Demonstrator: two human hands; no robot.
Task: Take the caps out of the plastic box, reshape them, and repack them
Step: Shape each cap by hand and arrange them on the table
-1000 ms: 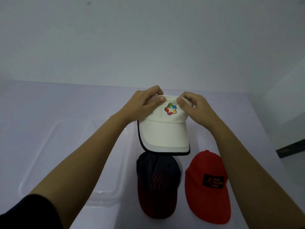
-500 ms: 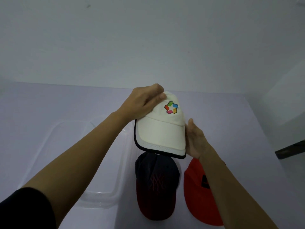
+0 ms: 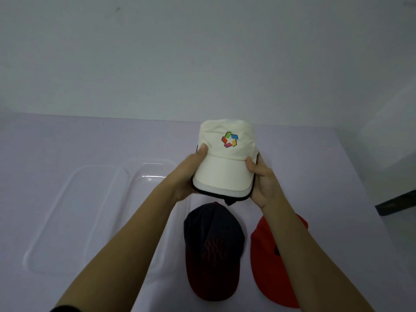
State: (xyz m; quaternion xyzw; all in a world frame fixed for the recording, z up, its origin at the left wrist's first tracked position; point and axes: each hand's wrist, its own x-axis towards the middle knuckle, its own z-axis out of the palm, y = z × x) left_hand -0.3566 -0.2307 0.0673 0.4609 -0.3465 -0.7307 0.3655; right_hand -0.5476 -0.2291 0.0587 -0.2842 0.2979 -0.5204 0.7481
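Observation:
A cream cap [image 3: 225, 163] with a colourful star logo and dark-edged brim is held up above the table, brim toward me. My left hand [image 3: 189, 176] grips its left brim side, thumb on top. My right hand [image 3: 262, 183] grips the right brim side. Below it on the table lie a dark navy cap [image 3: 212, 248] with a red brim and a red cap [image 3: 270, 262], partly hidden by my right forearm. The clear plastic box [image 3: 148, 174] sits to the left, partly behind my left arm.
A clear lid [image 3: 67, 217] lies flat left of the box. The table [image 3: 337, 221] ends at the right, where a dark object [image 3: 396, 204] shows beyond the edge. A plain wall stands behind.
Both hands slid from the cap's crown down to the brim sides. The cap's crown now stands taller and fuller, lifted slightly higher.

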